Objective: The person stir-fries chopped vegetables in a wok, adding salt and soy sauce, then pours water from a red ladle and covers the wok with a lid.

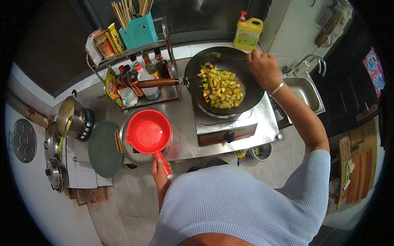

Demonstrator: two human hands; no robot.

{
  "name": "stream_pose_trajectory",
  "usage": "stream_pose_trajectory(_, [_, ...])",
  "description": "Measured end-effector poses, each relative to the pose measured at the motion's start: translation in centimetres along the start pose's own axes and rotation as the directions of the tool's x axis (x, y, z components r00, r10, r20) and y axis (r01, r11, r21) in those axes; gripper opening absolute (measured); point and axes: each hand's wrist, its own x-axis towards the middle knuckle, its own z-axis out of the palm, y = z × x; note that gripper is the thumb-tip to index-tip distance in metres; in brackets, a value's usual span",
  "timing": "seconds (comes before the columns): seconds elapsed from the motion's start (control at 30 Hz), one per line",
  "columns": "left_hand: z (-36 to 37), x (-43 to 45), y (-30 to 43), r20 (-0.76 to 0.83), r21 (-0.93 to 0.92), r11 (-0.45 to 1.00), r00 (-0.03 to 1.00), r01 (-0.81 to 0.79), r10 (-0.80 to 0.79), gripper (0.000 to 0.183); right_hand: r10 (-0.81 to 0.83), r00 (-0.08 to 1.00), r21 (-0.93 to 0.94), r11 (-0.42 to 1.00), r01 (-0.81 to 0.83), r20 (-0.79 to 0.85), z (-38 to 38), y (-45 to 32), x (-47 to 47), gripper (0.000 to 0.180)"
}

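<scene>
My left hand (pixel 161 173) grips the handle of a red plastic dipper (pixel 149 132), held over a round metal lid (pixel 126 132) at the counter's front. On the gas stove (pixel 227 132) stands a dark wok (pixel 197 98) with chopped green and yellowish vegetables (pixel 223 87) in it; its wooden handle (pixel 158 83) points left. My right hand (pixel 263 67), a bangle at the wrist, is at the wok's right rim with its fingers curled. Whether it grips the rim or something else there cannot be told.
A metal rack (pixel 170 46) with bottles, seasoning packs and a turquoise basket (pixel 139 32) of chopsticks stands behind left. A yellow detergent jug (pixel 248 34) is behind the wok, a sink (pixel 303 92) to the right. Pots (pixel 69 117) and a dark round board (pixel 105 149) lie left.
</scene>
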Motion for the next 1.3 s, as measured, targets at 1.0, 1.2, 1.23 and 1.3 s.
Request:
stream_pose_trajectory(1.0, [-3.5, 0.6, 4.0, -0.153, -0.095, 0.978, 0.973, -0.188, 0.173, 0.024, 0.337, 0.805, 0.289, 0.808, -0.513, 0.488, -7.1, -1.2, -20.6, 0.012])
stream_pose_trajectory(1.2, [-9.4, 2.3, 5.3, -0.373, -0.057, 0.948, 0.888, -0.313, 0.271, 0.030, 0.468, 0.766, 0.405, 0.658, -0.635, 0.441, -7.0, -2.1, -21.3, 0.020])
stream_pose_trajectory(1.23, [-10.4, 2.5, 5.3, -0.394, -0.069, 0.943, 0.878, -0.325, 0.273, 0.030, 0.450, 0.768, 0.478, 0.605, -0.637, 0.455, -7.1, -2.5, -21.1, 0.018])
stream_pose_trajectory(1.3, [-12.4, 2.7, 5.6, -0.431, -0.096, 0.934, 0.860, -0.345, 0.274, 0.031, 0.331, 0.742, 0.568, 0.487, -0.664, 0.583, -6.6, -2.8, -21.1, 0.015])
